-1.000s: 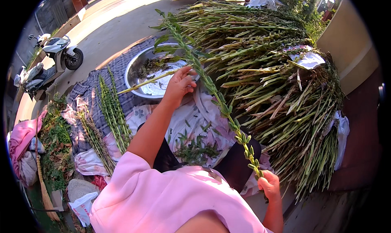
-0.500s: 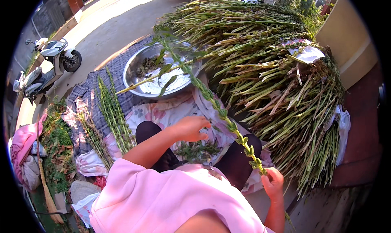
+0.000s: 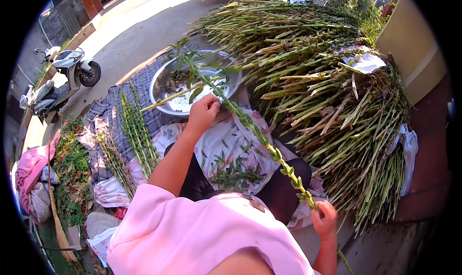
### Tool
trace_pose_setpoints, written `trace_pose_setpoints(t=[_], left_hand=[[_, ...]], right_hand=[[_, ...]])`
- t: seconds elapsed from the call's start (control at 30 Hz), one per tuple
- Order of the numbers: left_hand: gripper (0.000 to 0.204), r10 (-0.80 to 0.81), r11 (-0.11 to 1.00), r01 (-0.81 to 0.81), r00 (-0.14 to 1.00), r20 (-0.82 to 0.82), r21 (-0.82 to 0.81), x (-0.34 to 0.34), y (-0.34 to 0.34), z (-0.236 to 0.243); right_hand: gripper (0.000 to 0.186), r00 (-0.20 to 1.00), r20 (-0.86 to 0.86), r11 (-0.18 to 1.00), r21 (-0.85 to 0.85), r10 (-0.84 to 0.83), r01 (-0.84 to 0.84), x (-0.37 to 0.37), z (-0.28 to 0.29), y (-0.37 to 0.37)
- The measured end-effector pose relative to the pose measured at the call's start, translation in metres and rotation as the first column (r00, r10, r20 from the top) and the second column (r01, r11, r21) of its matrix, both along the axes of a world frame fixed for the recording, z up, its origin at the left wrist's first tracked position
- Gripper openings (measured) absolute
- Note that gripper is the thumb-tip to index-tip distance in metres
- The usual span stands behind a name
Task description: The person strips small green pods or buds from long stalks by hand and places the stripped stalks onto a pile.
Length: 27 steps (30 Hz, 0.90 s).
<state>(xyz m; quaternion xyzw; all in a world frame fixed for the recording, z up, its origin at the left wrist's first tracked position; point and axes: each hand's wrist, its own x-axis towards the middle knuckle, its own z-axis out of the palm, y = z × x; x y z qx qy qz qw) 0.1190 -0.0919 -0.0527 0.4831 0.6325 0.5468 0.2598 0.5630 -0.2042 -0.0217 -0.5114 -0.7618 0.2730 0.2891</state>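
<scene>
A long green sesame stalk (image 3: 262, 139), lined with pods and leafy at its tip, slants across my lap toward the metal basin (image 3: 153, 90). Low on the right, my right hand (image 3: 325, 219) is closed round its lower end. My left hand (image 3: 205, 112) is at the near rim of the basin, just beside the upper part of the stalk. Its fingers are pinched together; what is between them is hidden. Plucked leaves (image 3: 236, 175) lie on the flowered cloth (image 3: 180, 133) between my knees. Inside the basin are dark dry bits and a pale layer.
A big heap of cut stalks (image 3: 317, 82) rises at the right. Left of my lap lie a few stripped stalks (image 3: 137, 131) on a checked cloth (image 3: 113, 104). A broom (image 3: 57, 222), a stone (image 3: 100, 223) and leafy greens (image 3: 72, 162) are farther left, with a scooter (image 3: 72, 75) beyond.
My left hand has moved forward, away from my lap to the basin's rim, and its fingers have closed. My right hand keeps its hold on the stalk's lower end.
</scene>
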Motion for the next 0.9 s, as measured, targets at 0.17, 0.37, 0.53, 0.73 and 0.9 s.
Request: trace_pose_setpoints(t=[0.17,0.37,0.53,0.73,0.9], left_hand=[[0.006,-0.022,0.996,0.041,0.975,-0.222,0.08,0.011,-0.016,0.018],[0.04,0.205,0.979,-0.158,0.753,-0.626,0.13,-0.038,0.028,0.061],[0.06,-0.293,0.858,-0.164,0.624,-0.725,-0.488,-0.027,0.053,0.098],[0.055,-0.267,0.916,-0.148,0.469,-0.842,-0.372,-0.032,0.068,0.075],[0.045,-0.554,0.758,0.067,0.591,-0.586,-0.648,-0.036,0.088,0.075]], right_hand=[[0.017,1.0,0.014,0.995,0.099,-0.009,0.008,-0.006,0.006,0.002],[0.022,0.984,0.179,0.948,0.315,-0.021,-0.037,-0.002,0.011,0.003],[0.024,0.965,0.256,0.917,0.395,-0.05,-0.057,-0.003,0.011,0.003],[0.027,0.953,0.295,0.891,0.448,-0.064,-0.079,-0.005,0.015,0.004],[0.025,0.955,0.29,0.853,0.511,-0.058,-0.103,-0.007,0.018,0.01]])
